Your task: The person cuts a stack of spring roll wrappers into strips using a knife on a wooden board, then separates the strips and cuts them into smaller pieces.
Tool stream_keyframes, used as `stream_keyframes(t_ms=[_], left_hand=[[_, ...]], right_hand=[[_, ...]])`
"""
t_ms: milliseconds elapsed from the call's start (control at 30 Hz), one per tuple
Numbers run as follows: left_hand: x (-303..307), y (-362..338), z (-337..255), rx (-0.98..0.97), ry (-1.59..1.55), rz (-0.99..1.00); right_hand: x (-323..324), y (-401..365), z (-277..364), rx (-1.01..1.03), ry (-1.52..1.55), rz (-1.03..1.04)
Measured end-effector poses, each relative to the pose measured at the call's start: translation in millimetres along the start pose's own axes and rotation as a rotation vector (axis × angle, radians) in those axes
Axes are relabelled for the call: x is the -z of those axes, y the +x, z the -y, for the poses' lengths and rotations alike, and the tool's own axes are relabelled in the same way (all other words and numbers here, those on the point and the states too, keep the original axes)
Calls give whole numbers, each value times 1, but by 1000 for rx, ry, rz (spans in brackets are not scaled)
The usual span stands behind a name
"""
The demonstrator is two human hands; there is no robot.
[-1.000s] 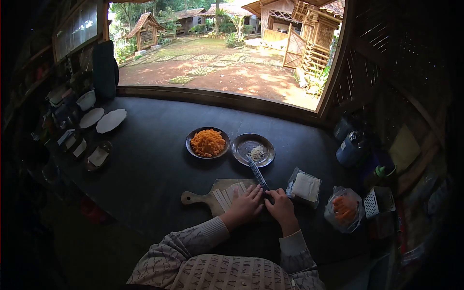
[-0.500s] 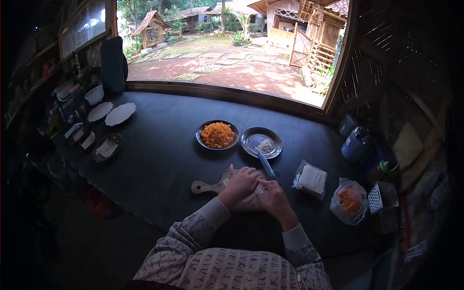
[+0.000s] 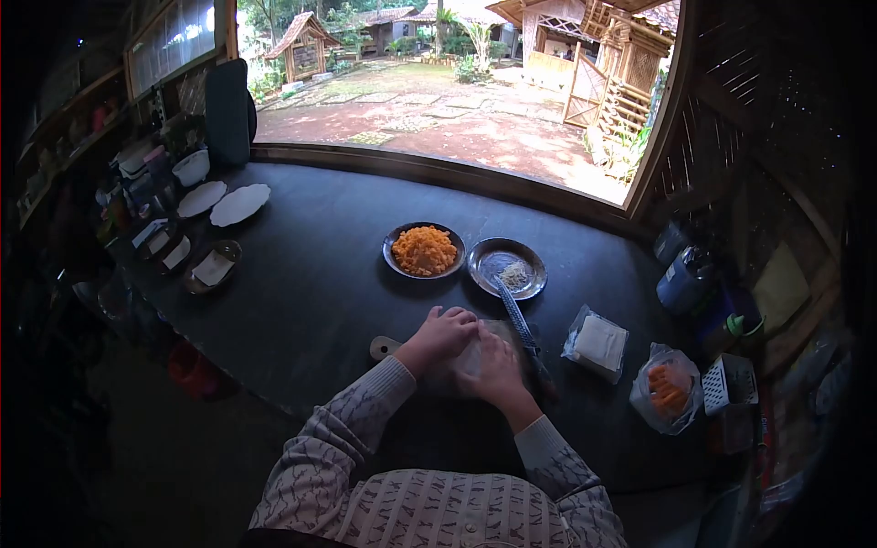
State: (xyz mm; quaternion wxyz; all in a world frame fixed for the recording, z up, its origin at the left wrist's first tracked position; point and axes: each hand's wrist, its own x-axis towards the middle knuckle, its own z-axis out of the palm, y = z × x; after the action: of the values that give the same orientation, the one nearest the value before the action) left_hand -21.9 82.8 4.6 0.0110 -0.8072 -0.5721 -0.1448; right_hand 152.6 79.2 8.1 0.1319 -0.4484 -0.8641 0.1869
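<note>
My left hand (image 3: 442, 336) is over the wooden cutting board (image 3: 385, 347), its fingers curled towards my right hand (image 3: 496, 367). Between the two hands shows a whitish piece (image 3: 468, 359), mostly covered by the fingers; its kind I cannot make out. Both hands are closed around it. To the right of my right hand lies a knife (image 3: 517, 315) with a patterned blade, its tip on a metal plate (image 3: 485, 281) that holds a little pale chopped food (image 3: 515, 275). Beyond my left hand stands a plate heaped with orange shredded food (image 3: 425, 251).
On the right are a pack of white square sheets (image 3: 598, 342), a plastic bag of orange pieces (image 3: 668, 390), a white basket (image 3: 730, 383) and a blue canister (image 3: 684, 282). White plates (image 3: 240, 205) and small dishes (image 3: 213, 268) stand at the left. A window frame borders the table's far side.
My hands have come together around the whitish piece, the right fingers now flatter against it. White strips seen on the board are now hidden. The whole view has shifted slightly.
</note>
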Motion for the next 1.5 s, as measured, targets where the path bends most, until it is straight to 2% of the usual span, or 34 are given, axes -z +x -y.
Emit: stream_keyframes(t_ms=[67, 167, 267, 600, 800, 867, 967, 1067, 1267, 1367, 1500], left_hand=[[2, -5, 3, 11, -40, -15], [-3, -14, 13, -21, -81, -93], [2, -21, 12, -8, -243, -89], [31, -32, -3, -57, -301, 78], [35, -33, -5, -43, -275, 182], [32, -32, -3, -37, -279, 168], [35, -33, -6, -35, -248, 140], [26, -32, 0, -39, -252, 187], [31, -33, -4, 0, -344, 171], [37, -32, -8, 2, -300, 177], [34, -34, -7, -14, -256, 162]], right_hand=[[-4, 0, -11, 124, 10, -72], [-2, -1, -21, 193, 96, -102], [8, -5, -29, 160, 160, -103], [12, -14, -18, 199, 122, -99], [-1, -13, -18, 209, 298, -92], [-5, -13, -17, 227, 253, -197], [-1, -15, -14, 208, 157, -243], [0, -13, -17, 163, 166, -127], [4, -15, -14, 136, 104, -81], [1, -16, -15, 182, 106, -141], [-1, -17, -13, 189, 128, -103]])
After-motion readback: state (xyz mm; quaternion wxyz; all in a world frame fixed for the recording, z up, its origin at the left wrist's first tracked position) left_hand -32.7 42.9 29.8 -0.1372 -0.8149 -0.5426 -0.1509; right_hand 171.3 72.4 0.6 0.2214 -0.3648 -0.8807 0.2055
